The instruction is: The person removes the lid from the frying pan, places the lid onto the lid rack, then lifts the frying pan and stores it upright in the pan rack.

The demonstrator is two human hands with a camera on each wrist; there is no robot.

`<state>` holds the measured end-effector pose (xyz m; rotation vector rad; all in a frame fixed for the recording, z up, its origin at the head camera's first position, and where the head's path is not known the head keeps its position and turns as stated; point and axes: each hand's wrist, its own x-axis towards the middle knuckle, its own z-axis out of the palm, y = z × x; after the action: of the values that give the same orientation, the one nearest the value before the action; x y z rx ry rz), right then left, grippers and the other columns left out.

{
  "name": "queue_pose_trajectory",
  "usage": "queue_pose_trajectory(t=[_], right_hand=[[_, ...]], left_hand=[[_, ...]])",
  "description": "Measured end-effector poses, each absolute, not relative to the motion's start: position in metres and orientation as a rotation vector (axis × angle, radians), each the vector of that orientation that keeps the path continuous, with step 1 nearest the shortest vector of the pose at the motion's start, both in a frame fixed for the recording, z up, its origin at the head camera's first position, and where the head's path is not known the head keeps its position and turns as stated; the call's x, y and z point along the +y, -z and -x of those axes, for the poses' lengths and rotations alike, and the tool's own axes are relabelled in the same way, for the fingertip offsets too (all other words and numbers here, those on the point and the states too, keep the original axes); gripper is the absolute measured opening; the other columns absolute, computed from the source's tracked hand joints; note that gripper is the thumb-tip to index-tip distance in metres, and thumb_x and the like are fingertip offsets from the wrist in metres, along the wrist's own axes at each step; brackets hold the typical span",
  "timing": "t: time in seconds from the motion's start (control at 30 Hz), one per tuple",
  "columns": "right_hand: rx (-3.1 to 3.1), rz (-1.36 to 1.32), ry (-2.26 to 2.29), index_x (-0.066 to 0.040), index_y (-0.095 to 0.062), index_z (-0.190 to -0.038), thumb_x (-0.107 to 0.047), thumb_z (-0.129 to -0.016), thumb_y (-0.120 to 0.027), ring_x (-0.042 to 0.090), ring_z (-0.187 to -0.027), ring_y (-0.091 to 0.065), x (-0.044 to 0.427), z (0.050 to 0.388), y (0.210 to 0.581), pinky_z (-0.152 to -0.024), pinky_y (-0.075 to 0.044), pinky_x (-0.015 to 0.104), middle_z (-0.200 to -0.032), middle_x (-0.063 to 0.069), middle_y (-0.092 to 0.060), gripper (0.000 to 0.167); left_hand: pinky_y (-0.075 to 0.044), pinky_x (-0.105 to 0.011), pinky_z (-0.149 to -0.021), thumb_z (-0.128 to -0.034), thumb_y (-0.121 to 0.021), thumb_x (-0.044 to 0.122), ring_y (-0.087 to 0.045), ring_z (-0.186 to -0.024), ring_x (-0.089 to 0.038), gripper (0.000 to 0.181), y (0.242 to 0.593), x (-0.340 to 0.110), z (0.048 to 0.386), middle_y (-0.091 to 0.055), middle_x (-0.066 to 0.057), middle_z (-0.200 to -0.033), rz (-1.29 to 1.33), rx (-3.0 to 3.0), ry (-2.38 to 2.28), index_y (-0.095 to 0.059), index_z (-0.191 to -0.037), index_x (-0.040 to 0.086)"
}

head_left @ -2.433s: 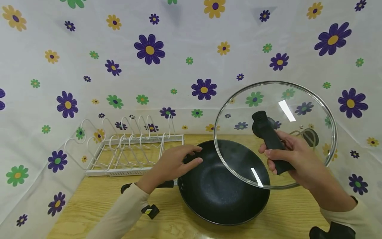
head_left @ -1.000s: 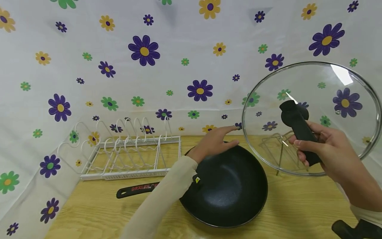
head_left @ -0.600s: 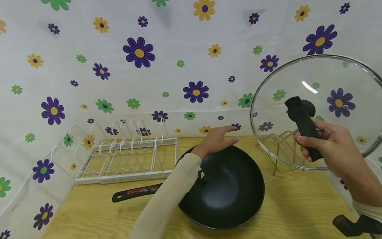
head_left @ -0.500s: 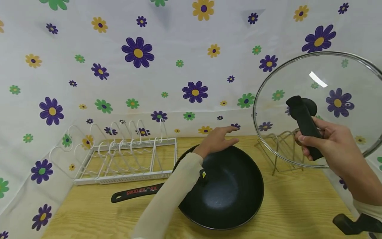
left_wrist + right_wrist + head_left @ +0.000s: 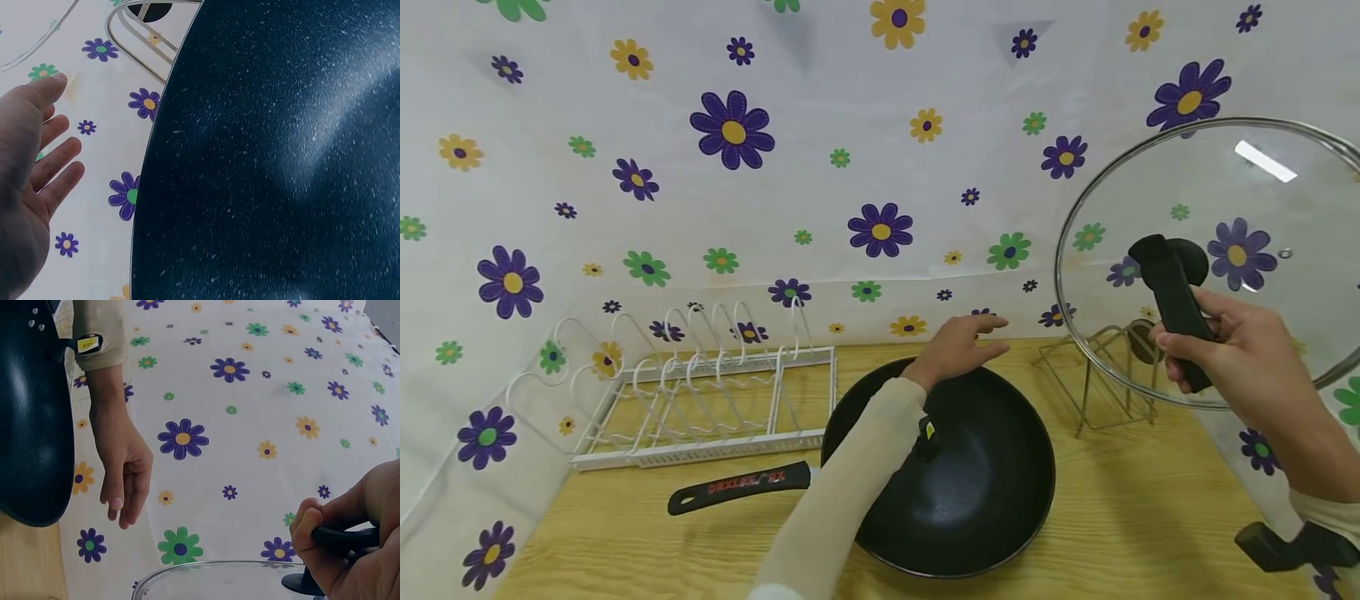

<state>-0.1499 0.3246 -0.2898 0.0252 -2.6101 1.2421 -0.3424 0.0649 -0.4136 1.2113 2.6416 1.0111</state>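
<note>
My right hand (image 5: 1240,342) grips the black handle of a round glass lid (image 5: 1120,200), held tilted up in the air at the right, rim towards the back wall. Part of the lid runs out of the head view. A black wok (image 5: 962,500) stands on the table, its long handle (image 5: 737,485) pointing left. Over the wok's far side hovers my left hand (image 5: 962,346), fingers loosely extended and holding nothing. In the left wrist view the left hand (image 5: 37,150) is apart from the wok's rim.
A white wire dish rack (image 5: 715,450) stands on the wooden table (image 5: 625,533) at the left. Behind the lid, at the back right, is a small metal wire stand (image 5: 1086,392) with a dark round part. A flower-patterned sheet (image 5: 820,192) hangs close behind.
The right hand has carried the lid from over the wok up and to the right. My left hand has moved from the wok's left side to above its far rim.
</note>
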Motion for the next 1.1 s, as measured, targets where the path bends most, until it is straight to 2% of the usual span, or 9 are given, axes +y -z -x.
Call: queue_pose_trajectory(t=[0.13,0.23,0.6,0.77,1.1], right_hand=[[-2.619,0.0,-1.2,0.002,-0.036,-0.156,-0.01,-0.106,-0.055,0.019,-0.062,-0.059,0.329,0.151,0.292,-0.055,-0.054,0.028,-0.092,0.012,-0.062,0.054],[-2.62,0.026,-1.187,0.001,-0.035,-0.156,-0.012,-0.106,-0.055,0.019,-0.062,-0.059,0.332,0.152,0.294,-0.055,-0.054,0.028,-0.095,0.015,-0.062,0.055],[-2.618,0.084,-1.182,0.0,-0.031,-0.158,-0.011,-0.106,-0.055,0.021,-0.061,-0.06,0.345,0.156,0.3,-0.054,-0.054,0.029,-0.092,0.015,-0.061,0.059],[-2.627,0.095,-1.172,0.001,-0.031,-0.158,-0.012,-0.106,-0.056,0.019,-0.061,-0.06,0.347,0.158,0.303,-0.054,-0.055,0.029,-0.092,0.014,-0.064,0.06],[-2.639,0.099,-1.106,0.003,-0.041,-0.151,-0.013,-0.105,-0.058,0.019,-0.058,-0.06,0.35,0.159,0.309,-0.052,-0.053,0.029,-0.083,0.019,-0.065,0.051]], left_hand=[[-0.047,-0.03,-0.107,-0.1043,-0.061,0.034,-0.058,-0.131,-0.019,0.046,0.418,0.076,0.346,-0.059,-0.003,-0.146,-1.21,2.619,-1.06,-0.059,-0.145,0.013],[-0.047,-0.03,-0.107,-0.1038,-0.062,0.033,-0.059,-0.131,-0.019,0.045,0.42,0.085,0.346,-0.059,-0.003,-0.147,-1.195,2.58,-1.137,-0.06,-0.144,0.013],[-0.048,-0.03,-0.106,-0.103,-0.064,0.031,-0.058,-0.132,-0.018,0.046,0.422,0.117,0.343,-0.057,-0.002,-0.149,-1.153,2.517,-1.208,-0.058,-0.146,0.016],[-0.049,-0.034,-0.106,-0.1029,-0.064,0.03,-0.057,-0.133,-0.02,0.044,0.423,0.126,0.344,-0.055,-0.001,-0.151,-1.1,2.511,-1.242,-0.059,-0.146,0.02],[-0.047,-0.032,-0.107,-0.1034,-0.063,0.029,-0.056,-0.135,-0.017,0.049,0.425,0.152,0.343,-0.053,0.0,-0.152,-1.13,2.49,-1.214,-0.053,-0.151,0.022]])
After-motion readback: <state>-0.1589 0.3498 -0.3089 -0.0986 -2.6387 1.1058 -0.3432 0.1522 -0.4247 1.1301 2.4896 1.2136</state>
